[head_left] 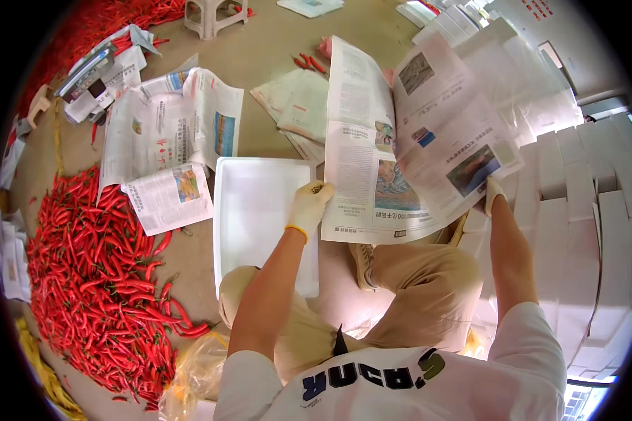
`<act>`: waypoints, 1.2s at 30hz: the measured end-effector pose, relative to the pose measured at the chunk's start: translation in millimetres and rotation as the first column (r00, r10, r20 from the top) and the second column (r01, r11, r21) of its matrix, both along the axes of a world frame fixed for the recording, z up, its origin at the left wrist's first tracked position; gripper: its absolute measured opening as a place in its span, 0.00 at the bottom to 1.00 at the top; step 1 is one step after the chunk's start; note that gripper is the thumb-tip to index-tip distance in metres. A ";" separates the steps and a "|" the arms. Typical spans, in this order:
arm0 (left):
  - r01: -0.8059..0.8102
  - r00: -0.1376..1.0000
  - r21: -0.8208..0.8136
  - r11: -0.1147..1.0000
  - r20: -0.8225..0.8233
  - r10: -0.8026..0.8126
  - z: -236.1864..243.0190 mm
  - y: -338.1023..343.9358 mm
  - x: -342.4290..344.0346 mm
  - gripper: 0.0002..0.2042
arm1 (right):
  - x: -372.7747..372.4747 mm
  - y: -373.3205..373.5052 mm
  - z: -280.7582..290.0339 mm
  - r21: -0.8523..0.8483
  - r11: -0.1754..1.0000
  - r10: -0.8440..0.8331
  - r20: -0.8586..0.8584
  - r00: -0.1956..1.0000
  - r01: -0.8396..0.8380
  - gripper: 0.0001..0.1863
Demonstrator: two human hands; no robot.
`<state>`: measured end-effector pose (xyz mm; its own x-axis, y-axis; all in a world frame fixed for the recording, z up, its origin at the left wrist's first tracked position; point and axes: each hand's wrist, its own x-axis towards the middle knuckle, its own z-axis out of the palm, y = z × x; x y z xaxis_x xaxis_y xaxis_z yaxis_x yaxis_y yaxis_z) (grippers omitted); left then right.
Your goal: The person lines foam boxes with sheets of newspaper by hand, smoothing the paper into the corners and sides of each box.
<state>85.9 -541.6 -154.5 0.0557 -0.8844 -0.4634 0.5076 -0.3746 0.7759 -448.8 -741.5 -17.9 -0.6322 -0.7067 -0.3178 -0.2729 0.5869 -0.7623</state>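
The newspaper (400,147) is held open in the air above the person's knees, just to the right of a shallow white tray (260,210) that lies on the floor.

Head view: the left hand (309,203), in a pale glove, has its grip clamped on the lower left edge of the sheets. The right hand (491,193), also gloved, pinches the lower right corner from behind; its fingers are mostly hidden by the paper, but the sheet clearly hangs from it. The right half of the paper is blurred and lifted, so I judge the step in hand to be spreading or separating a sheet. The next move would call for a steady hold on both edges so the thin sheets do not tear or slide apart.

Counted: one open newspaper in the hands, one white tray and one pale plastic stool (211,14) at the top. More newspapers (168,133) lie loose on the floor to the left; how many I cannot tell. A large heap of red chillies (98,281) spreads along the left, far too many to count. Stacked white boxes (583,210) fill the right side.
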 end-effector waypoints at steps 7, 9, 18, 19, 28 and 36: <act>0.052 0.997 0.039 0.998 -0.059 -0.050 -14.6 4.2 -16.6 0.12 | 95.1 38.1 8.2 0.741 0.559 0.829 -0.513 0.223 -0.373 0.29; 0.080 0.980 0.046 0.996 -0.184 -0.071 -18.6 3.9 -10.8 0.12 | 186.3 51.6 30.2 0.741 0.464 0.866 -0.494 0.073 -0.486 0.29; 0.194 0.894 0.019 0.981 -0.416 -0.169 -4.8 6.3 -30.2 0.12 | 366.4 129.3 19.3 0.557 0.041 0.985 -0.162 -0.061 -0.829 0.34; 0.188 0.874 0.003 0.982 -0.457 -0.166 -4.7 5.2 -29.0 0.11 | 365.8 130.3 11.9 0.548 0.037 0.981 -0.178 -0.074 -0.836 0.34; 0.163 0.754 -0.021 0.986 -0.642 -0.138 -15.5 7.7 -18.9 0.15 | 377.9 121.7 7.9 0.547 -0.040 0.999 0.042 -0.021 -0.836 0.38; 0.159 0.696 -0.084 0.984 -0.697 -0.172 -22.8 5.2 -19.1 0.17 | 378.0 118.5 9.6 0.502 -0.020 0.990 0.130 0.053 -0.865 0.41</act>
